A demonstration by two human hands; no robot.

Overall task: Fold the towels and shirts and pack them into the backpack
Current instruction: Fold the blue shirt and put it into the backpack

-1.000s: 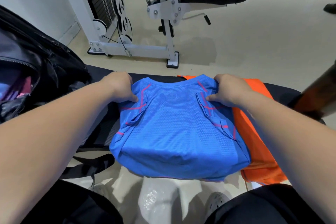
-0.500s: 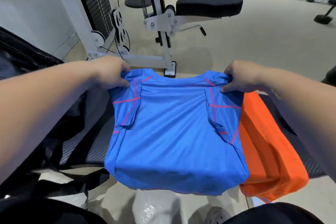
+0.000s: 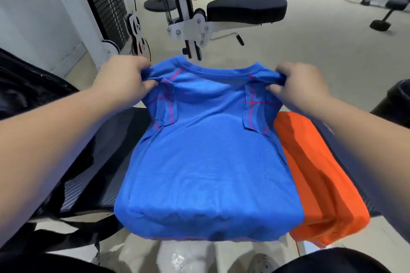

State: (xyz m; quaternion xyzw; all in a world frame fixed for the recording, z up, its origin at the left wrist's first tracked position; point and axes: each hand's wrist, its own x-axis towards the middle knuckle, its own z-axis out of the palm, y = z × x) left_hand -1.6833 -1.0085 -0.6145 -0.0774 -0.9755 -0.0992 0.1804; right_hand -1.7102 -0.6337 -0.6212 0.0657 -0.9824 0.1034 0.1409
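Light: bright, even, diffuse, indoor. Shadows: soft, cast on the floor (image 3: 321,68) under the seat (image 3: 246,6). Focus: shirt (image 3: 206,162) centre rendered fairly sharp; lower corners and sides smeared by blur. Distortion: straight lines bowed towards the edges by the wide-angle lens.

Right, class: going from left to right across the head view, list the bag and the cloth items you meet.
In order: black backpack → blue shirt → orange folded cloth.
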